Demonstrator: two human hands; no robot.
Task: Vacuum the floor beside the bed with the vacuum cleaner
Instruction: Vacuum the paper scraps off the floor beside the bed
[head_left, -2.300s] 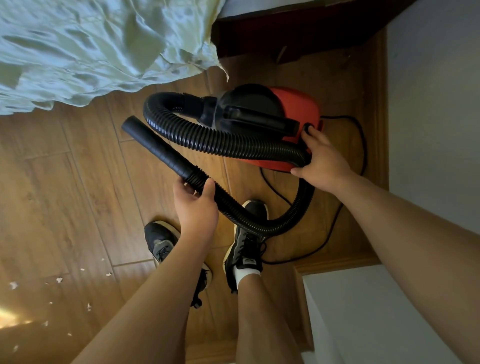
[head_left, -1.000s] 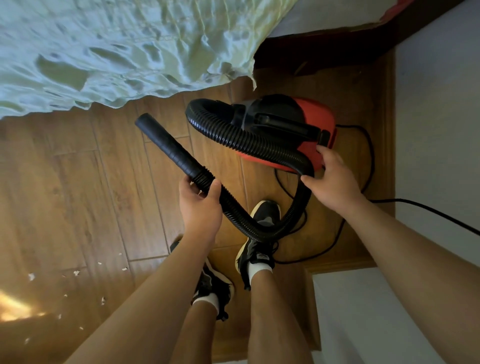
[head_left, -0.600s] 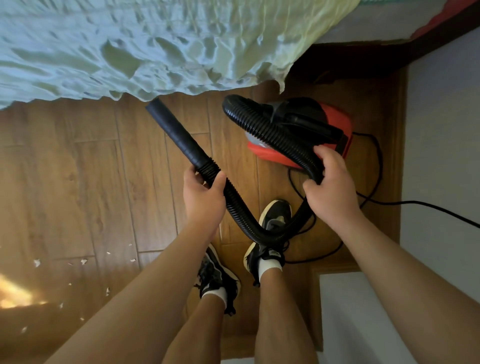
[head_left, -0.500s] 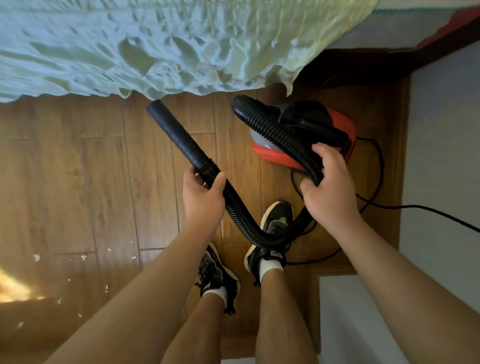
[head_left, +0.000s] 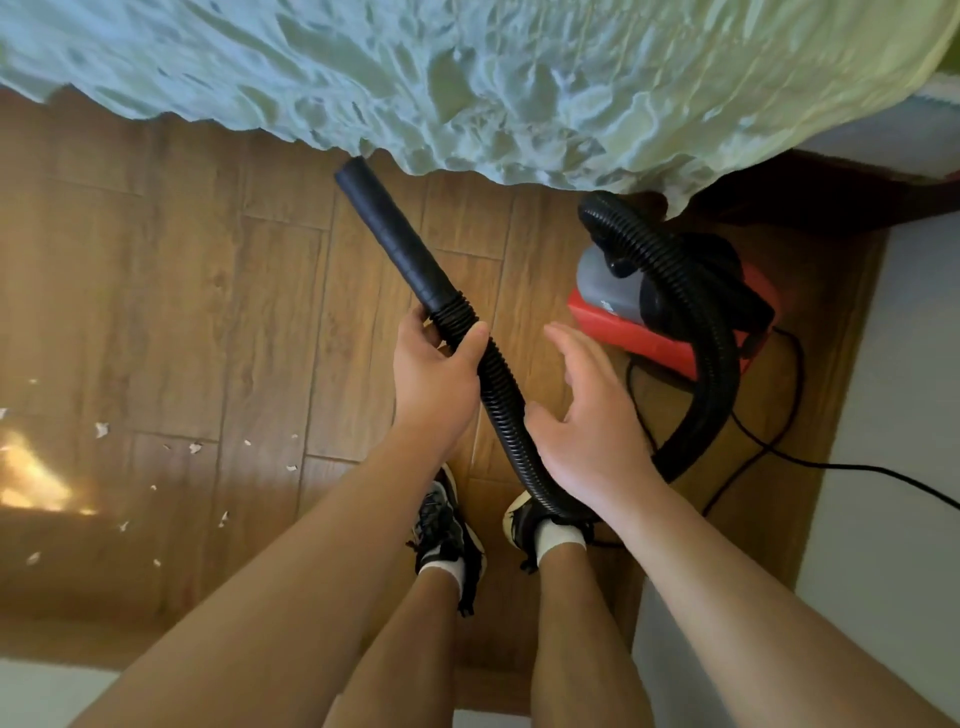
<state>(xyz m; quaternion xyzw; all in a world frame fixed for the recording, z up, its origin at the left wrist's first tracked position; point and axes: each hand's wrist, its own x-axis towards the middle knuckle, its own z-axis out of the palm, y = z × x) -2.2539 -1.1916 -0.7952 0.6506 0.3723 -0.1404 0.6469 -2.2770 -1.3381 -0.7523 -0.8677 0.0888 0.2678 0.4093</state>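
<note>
No word, brand or number can be read here. The only candidate is 1 small pale mark (head_left: 607, 305) on the grey front of the vacuum cleaner (head_left: 641, 338), just above its red base (too blurred to tell whether it is lettering or a logo).

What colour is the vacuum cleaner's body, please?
The vacuum cleaner body is red, with a grey-and-black top; head view.

Soft, even daylight overall. Blown-out sun patch on the floor (head_left: 208, 312) far left of the vacuum cleaner (head_left: 670, 335) — clipped, no detail. Deep shadow just behind the vacuum cleaner, under the bedspread (head_left: 467, 78) edge. Right hand (head_left: 587, 415) just left of it — slightly motion-blurred. Wide-angle stretch toward the borders.
</note>
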